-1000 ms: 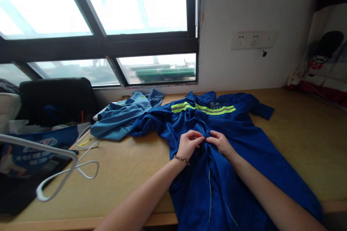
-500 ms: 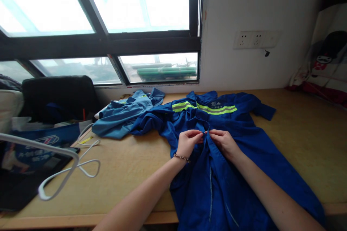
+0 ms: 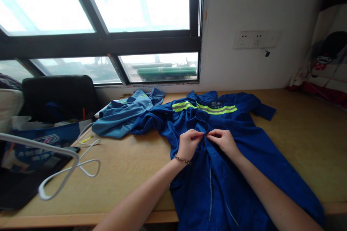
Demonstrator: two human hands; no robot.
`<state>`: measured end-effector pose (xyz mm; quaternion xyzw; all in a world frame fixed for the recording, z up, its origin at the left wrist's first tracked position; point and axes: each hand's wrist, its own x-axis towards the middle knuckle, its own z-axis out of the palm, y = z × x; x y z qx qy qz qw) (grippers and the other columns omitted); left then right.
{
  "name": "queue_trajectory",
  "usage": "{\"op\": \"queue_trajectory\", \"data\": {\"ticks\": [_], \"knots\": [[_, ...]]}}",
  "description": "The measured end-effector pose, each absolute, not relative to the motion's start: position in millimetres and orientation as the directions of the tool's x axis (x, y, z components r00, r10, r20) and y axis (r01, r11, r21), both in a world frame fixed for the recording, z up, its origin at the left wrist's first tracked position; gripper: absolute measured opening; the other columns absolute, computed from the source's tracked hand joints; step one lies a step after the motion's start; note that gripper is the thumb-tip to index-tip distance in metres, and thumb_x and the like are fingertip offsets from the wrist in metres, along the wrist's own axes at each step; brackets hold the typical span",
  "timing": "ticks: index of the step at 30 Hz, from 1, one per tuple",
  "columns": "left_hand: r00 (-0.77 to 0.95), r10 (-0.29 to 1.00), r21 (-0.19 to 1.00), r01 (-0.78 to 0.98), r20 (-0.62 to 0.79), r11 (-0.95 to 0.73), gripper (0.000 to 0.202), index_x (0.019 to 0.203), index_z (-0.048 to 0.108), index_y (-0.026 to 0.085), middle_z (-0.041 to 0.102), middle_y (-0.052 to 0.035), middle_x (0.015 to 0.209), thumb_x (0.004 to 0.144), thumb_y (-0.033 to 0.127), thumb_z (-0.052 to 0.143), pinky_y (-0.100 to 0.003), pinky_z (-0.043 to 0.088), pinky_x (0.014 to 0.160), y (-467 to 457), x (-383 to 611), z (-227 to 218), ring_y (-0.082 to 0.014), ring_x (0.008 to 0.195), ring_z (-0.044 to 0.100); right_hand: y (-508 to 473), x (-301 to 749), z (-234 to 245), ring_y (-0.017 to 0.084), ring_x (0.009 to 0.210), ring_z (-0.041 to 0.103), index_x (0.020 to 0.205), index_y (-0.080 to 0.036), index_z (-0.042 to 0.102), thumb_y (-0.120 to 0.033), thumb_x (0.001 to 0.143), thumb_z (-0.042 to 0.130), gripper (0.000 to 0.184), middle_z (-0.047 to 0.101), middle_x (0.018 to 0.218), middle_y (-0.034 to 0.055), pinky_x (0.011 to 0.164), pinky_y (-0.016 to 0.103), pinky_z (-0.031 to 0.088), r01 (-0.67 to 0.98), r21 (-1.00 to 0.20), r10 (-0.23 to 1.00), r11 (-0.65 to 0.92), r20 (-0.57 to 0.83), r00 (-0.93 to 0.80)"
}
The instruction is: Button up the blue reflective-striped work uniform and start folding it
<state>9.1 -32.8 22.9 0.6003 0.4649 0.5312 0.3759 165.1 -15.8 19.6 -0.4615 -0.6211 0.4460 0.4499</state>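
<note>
A dark blue work jacket (image 3: 252, 158) with yellow-green reflective stripes lies spread on the wooden table (image 3: 130, 173), collar toward the window. My left hand (image 3: 188, 143), with a bead bracelet on its wrist, pinches the left edge of the jacket's front opening. My right hand (image 3: 223, 140) pinches the opposite edge. The fingertips of both hands meet at the opening, a little below the collar. What lies between the fingertips is too small to make out.
A lighter blue garment (image 3: 123, 115) lies bunched at the jacket's left. White hangers (image 3: 67, 169) rest on the table's left part, beside a blue bag (image 3: 35, 148) and a black chair back (image 3: 58, 95). A wall socket (image 3: 256, 39) sits above the table; printed fabric (image 3: 322, 68) hangs at right.
Both hands have moved slightly up the jacket's front opening toward the collar, still pinched together on its edges.
</note>
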Motion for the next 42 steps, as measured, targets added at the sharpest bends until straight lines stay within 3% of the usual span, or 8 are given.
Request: {"op": "queue_trajectory", "data": {"ticks": [2,5,10,15,20,28,36,42], "knots": [[0.01,0.959,0.942,0.184,0.284,-0.281,0.012,0.074,0.07,0.017,0.064,-0.0051,0.072,0.067,0.021,0.061,-0.022,0.045,0.061,-34,10,22,-0.0149,0.067,0.058,-17,164,17,0.018,0.064,0.059,0.068,-0.015,0.065,-0.029,0.064,0.064,0.014,0.065,0.067,0.0034,0.06,0.027,0.045,0.257,-0.941,0.971,0.22,0.185,-0.151],[0.016,0.983,0.979,0.09,0.184,-0.185,0.015,0.076,0.068,0.016,0.065,-0.0054,0.074,0.067,0.027,0.063,-0.022,0.045,0.062,-33,12,21,-0.015,0.069,0.059,-20,160,16,0.015,0.059,0.057,0.065,-0.017,0.061,-0.028,0.067,0.062,0.012,0.063,0.064,0.0014,0.055,0.025,0.043,0.35,-0.89,0.955,0.293,0.259,-0.141],[-0.06,0.996,0.991,-0.122,-0.065,0.058,0.019,0.059,0.061,0.012,0.058,-0.0004,0.052,0.055,0.027,0.072,-0.017,0.038,0.047,-29,14,16,-0.0083,0.049,0.051,-25,155,16,0.014,0.06,0.056,0.065,-0.018,0.059,-0.024,0.069,0.06,0.007,0.06,0.064,0.0,0.057,0.024,0.043,0.421,-0.807,0.91,0.413,0.379,-0.165],[-0.002,0.938,0.822,-0.483,-0.346,0.302,0.021,0.061,0.056,0.01,0.056,-0.0009,0.052,0.052,0.015,0.075,-0.017,0.043,0.048,-26,15,10,-0.0083,0.047,0.054,-25,153,16,0.014,0.063,0.056,0.068,-0.018,0.058,-0.025,0.071,0.06,0.007,0.06,0.067,0.0002,0.059,0.025,0.045,0.396,-0.819,0.91,0.415,0.382,-0.164],[-0.003,0.881,0.686,-0.628,-0.474,0.367,0.019,0.067,0.053,0.009,0.057,-0.0046,0.057,0.058,0.0,0.067,-0.022,0.05,0.054,-25,15,12,-0.0126,0.053,0.059,-24,153,15,0.014,0.065,0.057,0.072,-0.018,0.056,-0.028,0.07,0.061,0.011,0.059,0.07,0.0008,0.061,0.026,0.048,0.32,-0.866,0.923,0.385,0.356,-0.146],[0.008,0.878,0.634,-0.688,-0.478,0.352,0.019,0.068,0.05,0.01,0.056,-0.0029,0.055,0.062,-0.005,0.06,-0.019,0.049,0.051,-26,19,18,-0.011,0.05,0.058,-26,151,14,0.016,0.069,0.057,0.074,-0.018,0.055,-0.035,0.068,0.062,0.019,0.059,0.073,0.0021,0.067,0.027,0.048,0.207,-0.919,0.941,0.337,0.319,-0.113],[0.007,0.894,0.689,-0.634,-0.448,0.35,0.025,0.069,0.051,0.011,0.06,-0.0044,0.064,0.056,0.003,0.07,-0.022,0.051,0.057,-25,18,11,-0.0131,0.057,0.061,-21,152,10,0.016,0.074,0.057,0.075,-0.018,0.054,-0.041,0.057,0.071,0.034,0.059,0.074,0.0015,0.072,0.028,0.046,-0.009,-0.987,0.977,0.162,0.161,-0.141],[-0.057,0.947,0.771,-0.597,-0.318,0.223,0.035,0.075,0.051,0.013,0.059,-0.0022,0.069,0.049,0.002,0.072,-0.02,0.049,0.06,-26,19,11,-0.0103,0.063,0.059,-19,154,6,0.012,0.062,0.053,0.073,-0.017,0.057,-0.045,0.062,0.066,0.032,0.058,0.068,-0.0004,0.06,0.023,0.042,-0.117,-0.991,0.988,0.057,0.073,-0.138]]}}
